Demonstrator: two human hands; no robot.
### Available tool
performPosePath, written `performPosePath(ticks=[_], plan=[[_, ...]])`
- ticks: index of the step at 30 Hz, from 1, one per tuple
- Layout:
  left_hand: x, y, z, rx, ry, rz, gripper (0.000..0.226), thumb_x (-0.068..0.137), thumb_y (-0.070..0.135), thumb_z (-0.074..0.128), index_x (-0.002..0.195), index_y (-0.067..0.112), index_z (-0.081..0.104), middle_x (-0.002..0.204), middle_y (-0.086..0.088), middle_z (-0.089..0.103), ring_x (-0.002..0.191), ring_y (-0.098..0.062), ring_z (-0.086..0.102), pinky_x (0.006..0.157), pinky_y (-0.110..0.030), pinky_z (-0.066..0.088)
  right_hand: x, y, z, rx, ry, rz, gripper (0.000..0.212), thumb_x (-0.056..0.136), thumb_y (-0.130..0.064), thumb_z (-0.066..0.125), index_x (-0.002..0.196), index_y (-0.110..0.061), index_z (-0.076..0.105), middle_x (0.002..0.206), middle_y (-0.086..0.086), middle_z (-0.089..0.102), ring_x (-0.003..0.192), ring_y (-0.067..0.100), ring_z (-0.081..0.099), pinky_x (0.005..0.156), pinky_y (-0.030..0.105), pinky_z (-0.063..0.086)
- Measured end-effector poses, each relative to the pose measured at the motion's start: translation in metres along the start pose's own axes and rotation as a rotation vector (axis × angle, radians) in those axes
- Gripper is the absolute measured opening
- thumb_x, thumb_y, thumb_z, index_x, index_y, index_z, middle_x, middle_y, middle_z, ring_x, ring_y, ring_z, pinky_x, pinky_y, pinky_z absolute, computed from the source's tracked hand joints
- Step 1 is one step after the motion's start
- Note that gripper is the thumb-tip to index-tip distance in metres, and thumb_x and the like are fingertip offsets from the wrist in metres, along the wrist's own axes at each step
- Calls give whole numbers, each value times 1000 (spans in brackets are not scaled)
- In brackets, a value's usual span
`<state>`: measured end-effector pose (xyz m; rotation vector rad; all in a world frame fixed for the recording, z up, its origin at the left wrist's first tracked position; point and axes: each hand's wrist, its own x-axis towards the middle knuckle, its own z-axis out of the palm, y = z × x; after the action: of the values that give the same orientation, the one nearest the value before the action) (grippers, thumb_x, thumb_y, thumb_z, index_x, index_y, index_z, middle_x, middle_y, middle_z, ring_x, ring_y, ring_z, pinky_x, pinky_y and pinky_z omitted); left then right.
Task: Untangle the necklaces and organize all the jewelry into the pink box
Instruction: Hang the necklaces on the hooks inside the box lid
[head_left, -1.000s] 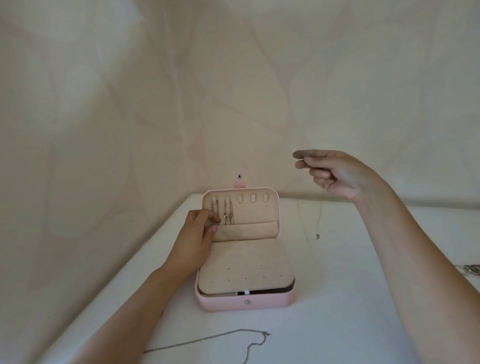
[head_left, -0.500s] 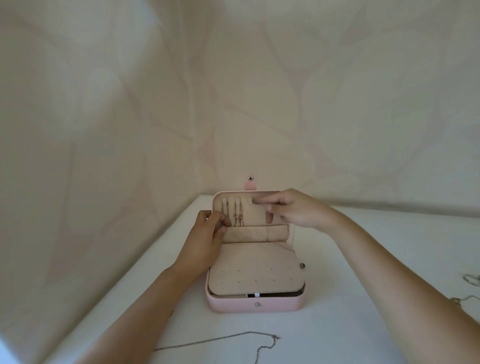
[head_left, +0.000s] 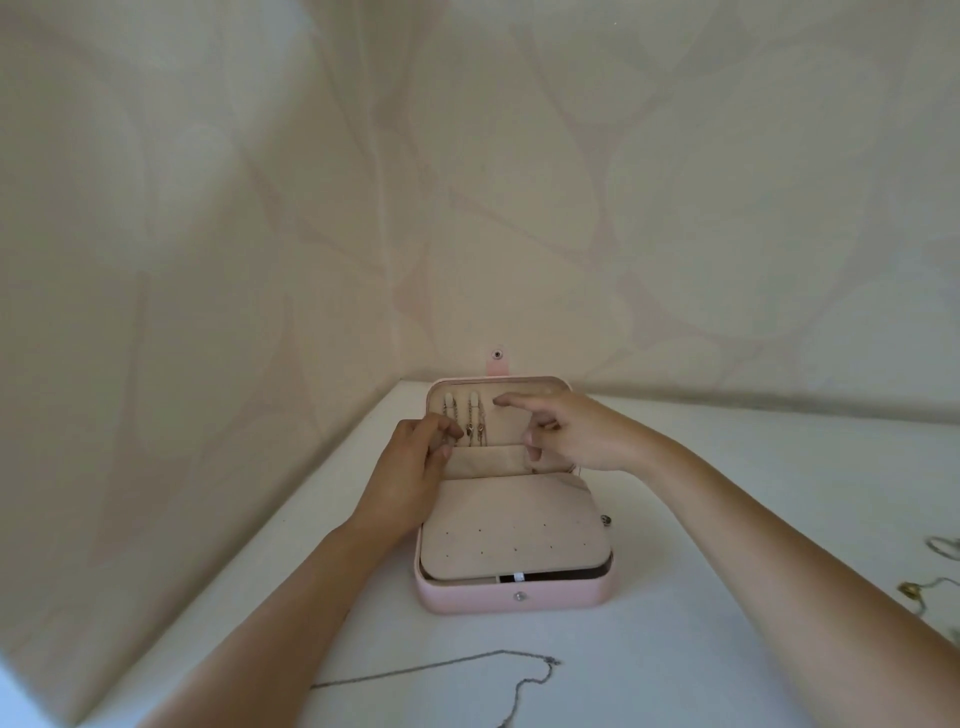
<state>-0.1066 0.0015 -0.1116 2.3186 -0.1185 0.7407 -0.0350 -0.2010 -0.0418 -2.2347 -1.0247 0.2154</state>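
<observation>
The left hand (head_left: 415, 467) gripped the upright lid (head_left: 514, 387) of the pink box (head_left: 514, 597), seemingly steadying it. The right hand (head_left: 571, 434) stretched its forefinger (head_left: 511, 400) to the hook row (head_left: 472, 400); whether it pinched a chain was unclear. Two necklaces (head_left: 470, 428) hung there, and a silver chain (head_left: 441, 670) lay on the table (head_left: 727, 493) nearby.

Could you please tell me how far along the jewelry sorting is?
Done: two necklaces hang on hooks in the open box lid. In hand: the left hand grips the lid while the right hand reaches a forefinger to the next hook. Left: a silver chain and gold pieces lie on the table.
</observation>
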Motion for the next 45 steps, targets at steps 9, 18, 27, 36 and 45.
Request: performPosePath(ticks=[9, 18, 27, 36, 45], plan=[[2, -2, 0, -4, 2, -8, 23, 95, 9, 46, 104, 27, 56, 105, -2, 51, 96, 8, 44, 76, 0, 31, -7, -13, -33, 538, 53, 32, 23, 92, -1, 53, 107, -10, 68, 70, 2, 65, 55, 7, 47, 57, 17, 38], [1, 2, -1, -1, 10, -32, 20, 96, 11, 45, 107, 23, 56, 108, -1, 48, 91, 9, 45, 75, 0, 31, -36, -50, -83, 260, -67, 126, 34, 82, 3, 62, 111, -13, 66, 79, -2, 63, 56, 2, 46, 54, 15, 31], [-2, 8, -5, -11, -7, -63, 19, 97, 12, 44, 107, 22, 57, 108, 0, 46, 87, 6, 46, 72, -3, 31, -46, -57, -96, -1090, -7, 58, 29, 83, -1, 56, 104, -18, 67, 105, -1, 60, 96, 20, 57, 72, 26, 38], [-2, 8, -7, 26, -86, -111, 17, 97, 11, 44, 106, 18, 57, 93, 4, 50, 79, 1, 45, 66, -3, 32, -64, -46, -117, -1000, -6, 376, 41, 95, -37, 49, 62, -14, 60, 66, 1, 52, 61, 21, 51, 57, 27, 35], [-1, 15, -10, 248, -141, -377, 13, 95, 23, 47, 101, 19, 58, 105, -1, 63, 84, -12, 50, 66, -24, 34, -72, -58, -111, -111, -354, 421, 19, 95, -10, 49, 88, -7, 66, 55, -4, 44, 42, 7, 25, 45, 22, 16]])
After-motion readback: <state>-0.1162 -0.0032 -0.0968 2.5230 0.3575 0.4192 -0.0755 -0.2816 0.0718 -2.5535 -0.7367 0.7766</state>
